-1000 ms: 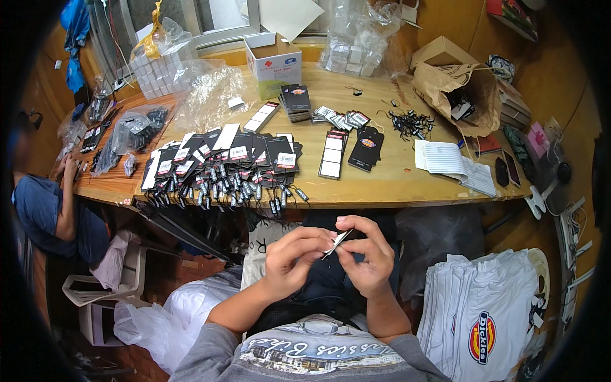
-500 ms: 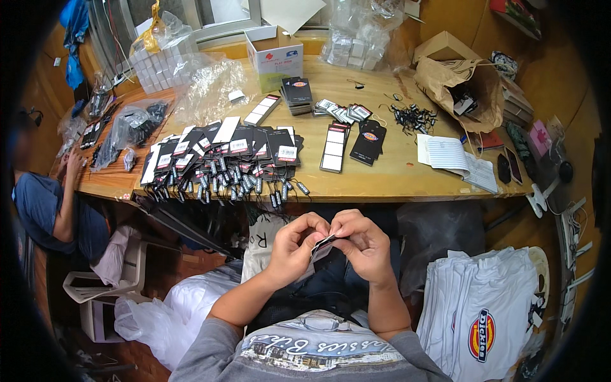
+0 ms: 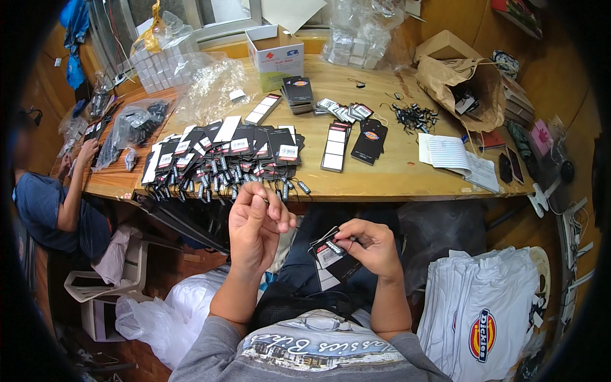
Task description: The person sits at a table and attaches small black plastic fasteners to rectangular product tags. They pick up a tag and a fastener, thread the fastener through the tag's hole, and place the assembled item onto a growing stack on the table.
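Note:
My right hand pinches a small set of hang tags above my lap. They are black and white, with a barcode label and a small black-and-white string seal at their top. Raised near the table's front edge, my left hand has thumb and fingers pressed together. A thin dark string seems to run from its fingertips toward the tags. Beyond it lies a large heap of finished-looking black tags with barcode stickers, their strings and seals hanging over the table edge.
On the table lie a sticker strip stack, black logo tags, a black string pile, papers and a paper bag. A carton stands behind. White shirts are stacked at right; a co-worker sits left.
My hands were together over the tags. Now the left has lifted away leftward and up, while the right keeps the tags, turned so the barcode shows. The co-worker's hand moved up along the table.

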The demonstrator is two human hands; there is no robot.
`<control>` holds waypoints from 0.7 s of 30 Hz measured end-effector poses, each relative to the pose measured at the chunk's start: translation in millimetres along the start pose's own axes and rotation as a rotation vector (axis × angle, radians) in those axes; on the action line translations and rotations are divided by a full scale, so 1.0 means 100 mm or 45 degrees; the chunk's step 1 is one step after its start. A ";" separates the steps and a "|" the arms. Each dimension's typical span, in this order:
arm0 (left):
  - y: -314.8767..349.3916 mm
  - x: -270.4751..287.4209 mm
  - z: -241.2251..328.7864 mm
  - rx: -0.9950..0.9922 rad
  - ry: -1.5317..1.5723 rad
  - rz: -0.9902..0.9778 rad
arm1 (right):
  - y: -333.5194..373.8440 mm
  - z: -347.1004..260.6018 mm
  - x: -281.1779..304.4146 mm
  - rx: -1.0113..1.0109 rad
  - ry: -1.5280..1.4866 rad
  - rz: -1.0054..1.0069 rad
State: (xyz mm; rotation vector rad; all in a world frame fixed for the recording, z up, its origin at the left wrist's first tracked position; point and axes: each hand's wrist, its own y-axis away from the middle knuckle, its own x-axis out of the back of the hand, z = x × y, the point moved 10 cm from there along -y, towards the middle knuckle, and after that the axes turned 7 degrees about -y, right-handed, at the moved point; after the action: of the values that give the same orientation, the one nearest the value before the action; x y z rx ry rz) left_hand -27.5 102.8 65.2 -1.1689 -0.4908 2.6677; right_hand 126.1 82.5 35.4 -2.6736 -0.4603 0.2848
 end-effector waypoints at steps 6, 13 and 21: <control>0.06 0.07 0.02 0.003 -0.105 0.053 | -0.03 -0.04 0.01 -0.009 0.253 -0.051; 0.16 -0.14 -0.11 0.064 -0.007 -0.050 | -0.08 0.24 -0.25 -0.100 0.216 -0.254; 0.13 -0.17 -0.33 0.184 0.317 -0.065 | 0.12 0.71 -0.60 -0.607 -0.563 -0.326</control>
State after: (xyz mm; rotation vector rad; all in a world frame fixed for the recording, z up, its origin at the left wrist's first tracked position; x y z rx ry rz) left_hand 7.9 93.4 51.0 -1.3979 -0.2776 2.4231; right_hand 55.0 76.2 -26.0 -2.9500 -1.1188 0.7797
